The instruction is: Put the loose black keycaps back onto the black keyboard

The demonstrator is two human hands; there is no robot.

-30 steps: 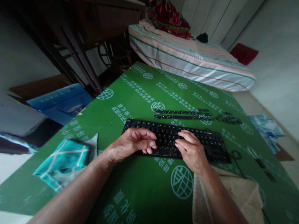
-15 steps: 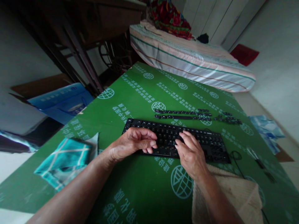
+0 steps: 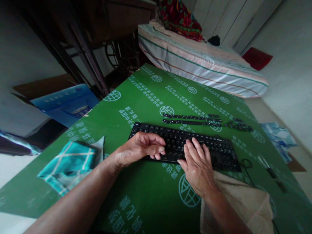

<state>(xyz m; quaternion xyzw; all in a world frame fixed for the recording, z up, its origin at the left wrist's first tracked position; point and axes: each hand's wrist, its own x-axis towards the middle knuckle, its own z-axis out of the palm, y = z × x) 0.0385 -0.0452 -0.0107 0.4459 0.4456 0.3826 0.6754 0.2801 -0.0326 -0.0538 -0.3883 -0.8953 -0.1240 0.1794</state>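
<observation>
A black keyboard (image 3: pixel 219 146) lies across the green table, with bare spots lacking keycaps along its near edge. Above its left half, my left hand (image 3: pixel 143 146) is closed, thumb and forefinger tips brought together; whatever they pinch, if anything, is too small to make out. My right hand (image 3: pixel 198 165) rests its outstretched fingers on the middle of the keyboard, with the thumb off to the side at the near edge. Beyond the keyboard, loose black keycaps (image 3: pixel 192 122) are laid out in rows, and a further cluster of keycaps (image 3: pixel 239 125) sits to their right.
A teal checked cloth (image 3: pixel 70 161) lies at left on the green table (image 3: pixel 136 201). A beige cloth (image 3: pixel 243 201) is under my right forearm. Slim tools (image 3: pixel 271 172) and a black cable (image 3: pixel 247 164) lie at right. A bed (image 3: pixel 202 65) stands behind the table.
My right hand has flattened: its fingers have stretched out over the keys and the thumb has moved away from them. The left hand keeps its pinch. The view has shifted slightly.
</observation>
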